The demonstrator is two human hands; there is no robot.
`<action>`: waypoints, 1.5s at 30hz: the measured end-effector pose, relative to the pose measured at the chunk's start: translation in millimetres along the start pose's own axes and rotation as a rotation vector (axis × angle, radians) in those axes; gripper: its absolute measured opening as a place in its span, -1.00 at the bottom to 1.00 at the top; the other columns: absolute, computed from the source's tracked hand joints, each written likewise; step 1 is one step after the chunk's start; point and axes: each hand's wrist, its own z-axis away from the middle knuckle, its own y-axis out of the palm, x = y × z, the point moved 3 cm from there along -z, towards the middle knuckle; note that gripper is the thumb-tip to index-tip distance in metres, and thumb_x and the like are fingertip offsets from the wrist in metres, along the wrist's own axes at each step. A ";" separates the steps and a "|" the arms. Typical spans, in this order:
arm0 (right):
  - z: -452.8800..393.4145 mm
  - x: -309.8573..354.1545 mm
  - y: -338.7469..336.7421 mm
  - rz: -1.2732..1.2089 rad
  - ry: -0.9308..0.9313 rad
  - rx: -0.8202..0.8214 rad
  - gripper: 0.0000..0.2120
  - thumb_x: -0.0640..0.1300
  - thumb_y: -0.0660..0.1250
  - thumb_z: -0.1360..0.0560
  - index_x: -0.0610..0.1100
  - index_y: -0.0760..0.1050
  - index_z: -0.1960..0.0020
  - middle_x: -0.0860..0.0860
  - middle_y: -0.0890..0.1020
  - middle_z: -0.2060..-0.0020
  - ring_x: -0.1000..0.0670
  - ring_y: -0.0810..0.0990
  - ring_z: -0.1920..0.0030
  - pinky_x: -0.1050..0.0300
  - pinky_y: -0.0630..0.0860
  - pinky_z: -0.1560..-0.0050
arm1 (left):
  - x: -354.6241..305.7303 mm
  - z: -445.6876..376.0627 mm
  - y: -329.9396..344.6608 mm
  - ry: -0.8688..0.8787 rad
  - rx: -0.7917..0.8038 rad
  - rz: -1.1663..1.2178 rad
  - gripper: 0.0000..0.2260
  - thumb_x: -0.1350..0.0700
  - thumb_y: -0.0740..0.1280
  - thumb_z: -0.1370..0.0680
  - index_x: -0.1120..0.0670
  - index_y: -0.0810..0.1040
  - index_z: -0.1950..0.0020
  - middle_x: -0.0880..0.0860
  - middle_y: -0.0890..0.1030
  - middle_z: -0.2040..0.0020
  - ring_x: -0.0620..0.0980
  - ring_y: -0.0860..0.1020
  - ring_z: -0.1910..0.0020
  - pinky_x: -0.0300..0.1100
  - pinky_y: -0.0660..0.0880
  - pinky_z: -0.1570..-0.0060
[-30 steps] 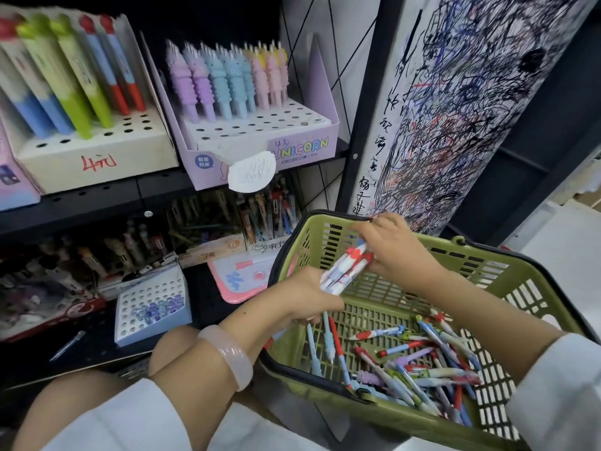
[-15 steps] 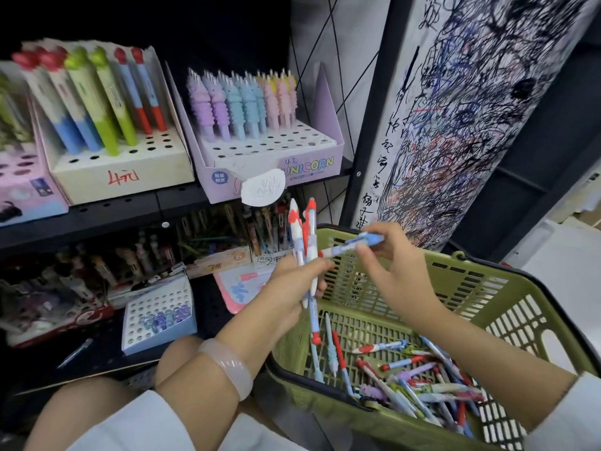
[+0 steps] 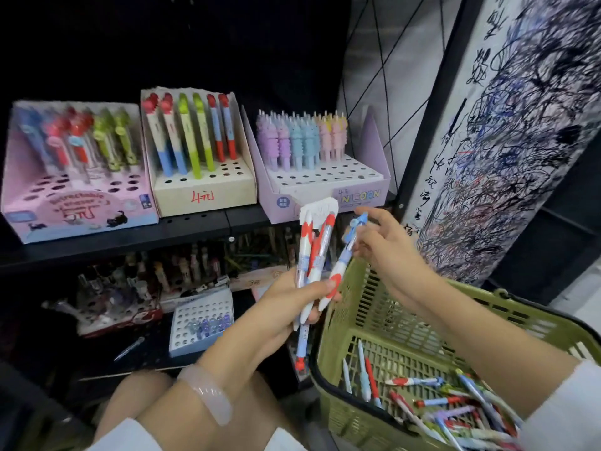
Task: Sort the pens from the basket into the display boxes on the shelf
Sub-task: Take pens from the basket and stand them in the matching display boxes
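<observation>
My left hand [image 3: 292,304] grips a bunch of red-and-white pens [image 3: 314,252], held upright in front of the shelf. My right hand [image 3: 387,252] pinches the blue top of one more pen [image 3: 348,252] that leans into the bunch. A green basket [image 3: 487,307] at the lower right holds several loose pens [image 3: 448,405]. On the shelf stand three display boxes: a pink one [image 3: 74,203], a cream one [image 3: 205,193] with red, green and blue pens, and a lilac unicorn one [image 3: 325,187].
A lower shelf holds a white perforated pen block [image 3: 201,317] and cluttered stock. A scribbled test board [image 3: 507,141] leans at the right behind the basket. My knees [image 3: 140,402] are below the hands.
Both hands rose from the basket toward the shelf. The pen in my right hand swung from crosswise to nearly upright against the bunch. The view tilted up, showing the pink box.
</observation>
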 end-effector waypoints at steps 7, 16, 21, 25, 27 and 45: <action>-12.1 28.0 83.6 -0.284 -0.017 0.151 -0.76 -0.20 0.09 -0.62 -0.19 0.52 0.06 0.00 0.62 0.32 0.10 0.57 0.31 0.29 0.53 0.29 | -38.7 23.6 -60.0 0.209 -0.180 -0.018 -0.91 0.27 0.34 -0.49 0.11 0.47 0.13 -0.05 0.47 0.46 -0.14 0.34 0.56 -0.31 0.29 0.54; -40.8 73.9 183.3 0.073 -0.302 0.285 -0.92 -0.17 0.21 -0.58 -0.06 0.48 0.02 0.05 0.60 0.27 0.17 0.58 0.25 0.29 0.58 0.20 | -67.7 66.3 -137.6 0.303 -0.526 0.028 -0.95 0.18 0.35 -0.49 0.10 0.52 0.08 0.01 0.46 0.38 -0.15 0.33 0.54 -0.32 0.31 0.54; -72.4 107.1 235.7 0.071 -0.428 0.265 -0.97 -0.20 0.21 -0.57 -0.10 0.39 0.00 -0.13 0.61 0.23 0.07 0.59 0.25 0.22 0.58 0.18 | -86.9 94.7 -184.0 0.391 -0.650 -0.065 -0.82 0.16 0.31 -0.53 0.06 0.33 0.20 -0.03 0.31 0.41 -0.15 0.27 0.54 -0.34 0.29 0.54; -98.5 128.8 286.7 0.095 -0.497 0.255 -0.92 -0.20 0.26 -0.54 -0.09 0.36 0.08 -0.10 0.64 0.27 -0.03 0.65 0.20 -0.01 0.61 0.08 | -107.2 112.0 -214.7 0.470 -0.717 -0.097 -0.84 0.16 0.30 -0.54 0.05 0.35 0.18 -0.08 0.34 0.45 -0.17 0.28 0.54 -0.34 0.30 0.54; -110.2 136.5 311.4 0.159 -0.572 0.230 -0.89 -0.20 0.28 -0.52 -0.09 0.34 0.09 -0.05 0.63 0.31 -0.06 0.65 0.19 -0.03 0.60 0.08 | -114.3 118.5 -228.2 0.485 -0.747 -0.090 -0.88 0.16 0.30 -0.54 0.05 0.37 0.15 -0.09 0.38 0.43 -0.16 0.29 0.53 -0.34 0.32 0.53; -148.6 123.6 387.1 0.635 -0.625 0.383 -0.89 -0.18 0.27 -0.51 -0.19 0.40 -0.01 0.08 0.47 0.45 0.14 0.41 0.43 0.28 0.36 0.35 | -118.8 129.1 -269.2 0.464 -0.787 -0.051 -0.90 0.14 0.31 -0.54 0.06 0.39 0.11 -0.11 0.37 0.44 -0.16 0.30 0.51 -0.34 0.33 0.49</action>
